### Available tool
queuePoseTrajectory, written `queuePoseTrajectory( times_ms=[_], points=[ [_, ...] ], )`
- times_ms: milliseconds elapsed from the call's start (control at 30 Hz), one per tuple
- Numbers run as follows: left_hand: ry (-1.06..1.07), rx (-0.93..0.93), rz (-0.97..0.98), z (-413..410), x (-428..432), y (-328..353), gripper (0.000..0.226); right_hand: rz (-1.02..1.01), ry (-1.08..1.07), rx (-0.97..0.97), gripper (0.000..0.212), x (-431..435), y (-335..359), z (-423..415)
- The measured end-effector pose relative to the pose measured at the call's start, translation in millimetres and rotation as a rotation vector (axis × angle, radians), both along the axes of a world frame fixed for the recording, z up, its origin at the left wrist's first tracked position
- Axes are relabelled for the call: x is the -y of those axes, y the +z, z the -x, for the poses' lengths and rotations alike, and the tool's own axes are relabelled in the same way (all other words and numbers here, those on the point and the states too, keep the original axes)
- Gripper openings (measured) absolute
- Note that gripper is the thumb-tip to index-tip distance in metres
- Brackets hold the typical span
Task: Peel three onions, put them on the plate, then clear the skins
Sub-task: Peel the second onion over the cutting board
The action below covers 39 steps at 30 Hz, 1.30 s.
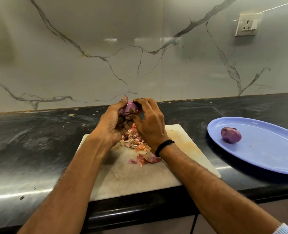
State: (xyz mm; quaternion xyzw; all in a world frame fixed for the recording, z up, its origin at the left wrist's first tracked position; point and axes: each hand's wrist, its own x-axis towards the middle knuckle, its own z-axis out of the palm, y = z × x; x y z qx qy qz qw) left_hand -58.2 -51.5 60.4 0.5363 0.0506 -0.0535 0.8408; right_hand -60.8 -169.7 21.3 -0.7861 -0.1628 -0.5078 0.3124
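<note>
One wide-angle view looks from the person's head, forward and down across the black counter (30,141) toward the marble wall (106,39). It sits close: both forearms (69,183) enter from the bottom edge, the cutting board (131,179) lies at centre, and the right edge cuts the blue plate (266,154)

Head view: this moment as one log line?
left hand: grips purple onion | right hand: pinches its top | blue oval plate: one peeled onion | white cutting board: loose skins
</note>
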Motion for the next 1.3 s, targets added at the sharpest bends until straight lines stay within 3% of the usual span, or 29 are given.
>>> queuePoseTrajectory(
  times_ms=[767, 933, 1300],
  points=[
    [-0.032, 0.040, -0.264, -14.3, -14.3, -11.7, 0.044, 0.101, 0.119, -0.129, 0.030, 16.2, 1.4, 1.8],
    [0.028, 0.004, -0.191, -12.2, -11.4, -8.5, 0.043, 0.120, 0.107, -0.073, 0.031, 8.3, -2.7, 2.9],
    [0.029, -0.070, -0.063, -2.5, -8.8, -4.3, 0.043, 0.005, 0.119, -0.167, 0.030, 8.2, -1.1, 0.2]
  ],
)
